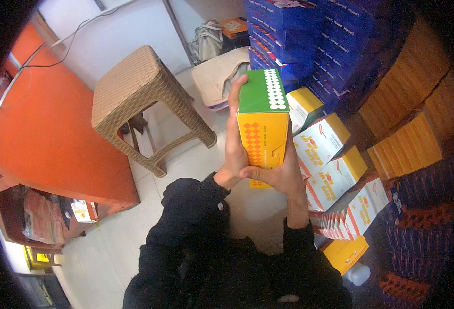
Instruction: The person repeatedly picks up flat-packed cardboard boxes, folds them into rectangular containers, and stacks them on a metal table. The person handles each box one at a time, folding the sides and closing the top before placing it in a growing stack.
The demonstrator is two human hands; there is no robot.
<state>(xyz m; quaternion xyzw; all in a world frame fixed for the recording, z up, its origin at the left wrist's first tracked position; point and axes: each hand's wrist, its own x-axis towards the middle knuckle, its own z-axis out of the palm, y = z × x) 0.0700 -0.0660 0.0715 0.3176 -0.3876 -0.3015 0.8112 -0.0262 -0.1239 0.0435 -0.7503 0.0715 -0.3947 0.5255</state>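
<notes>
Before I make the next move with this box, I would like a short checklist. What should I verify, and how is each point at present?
1. Left hand supports the yellow-and-green box: ok, it lies along the left side.
2. Right hand supports it too: ok, at the lower right, thumb across the front.
3. One hand free: not ok, both are on the box.
4. Box apart from the woven stool: ok, the stool stands to the left.
5. Gap between right hand and white-and-yellow boxes: cannot tell, they overlap in this view.
6. Box contents: cannot tell, the inside is hidden.
</notes>
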